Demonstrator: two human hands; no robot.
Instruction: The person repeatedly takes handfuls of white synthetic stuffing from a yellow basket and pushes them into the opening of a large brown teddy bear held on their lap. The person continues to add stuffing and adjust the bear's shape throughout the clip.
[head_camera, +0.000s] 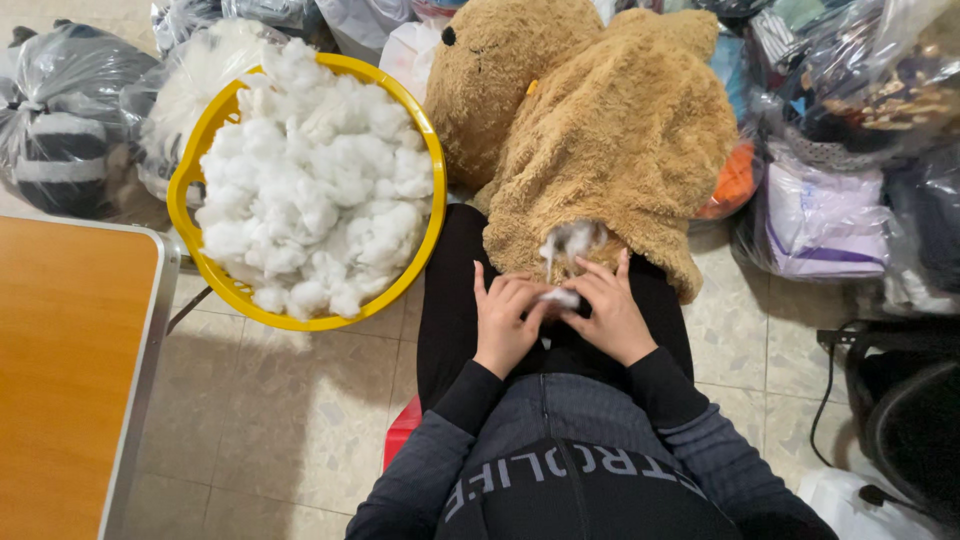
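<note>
Pinching a white stuffing tuft between both hands, left hand and right hand fingers closed on it, held on the lap just below the teddy bear opening; yellow basket left.

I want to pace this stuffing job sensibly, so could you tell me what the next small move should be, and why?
Probably push the tuft into the bear: both hands pinch it just below the opening, where white filling already shows.
</note>
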